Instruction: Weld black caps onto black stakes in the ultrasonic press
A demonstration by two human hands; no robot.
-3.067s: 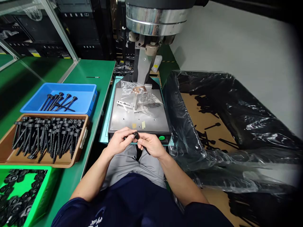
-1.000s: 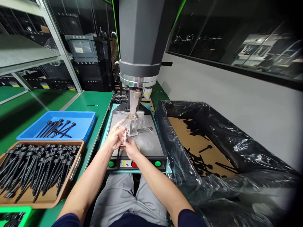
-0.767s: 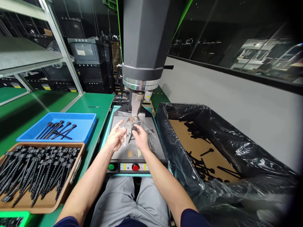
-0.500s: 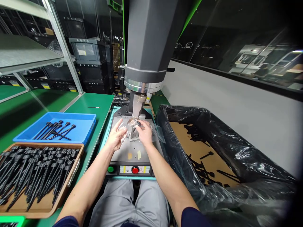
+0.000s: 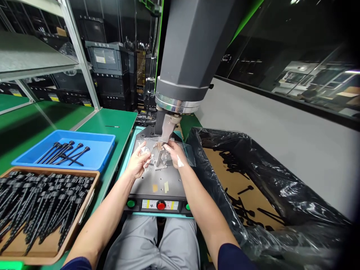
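Observation:
Both my hands are on the metal plate (image 5: 157, 182) of a press, under its grey horn (image 5: 168, 127). My left hand (image 5: 137, 162) lifts a piece of clear plastic film (image 5: 146, 153) with curled fingers, just left of a small metal fixture (image 5: 159, 156). My right hand (image 5: 174, 154) is at the top of that fixture with its fingertips pinched together below the horn. What they hold is hidden.
The press's front panel has a red button (image 5: 161, 205) between two green ones (image 5: 131, 203). On the green bench to the left stand a blue tray (image 5: 95, 157) with several black rods and a brown tray (image 5: 84, 210) full of them. To the right is a black-lined box (image 5: 253, 157).
My hands rose from my lap, where they worked a small black part, to the press plate. The right hand carried the part to the fixture; the left took up the film.

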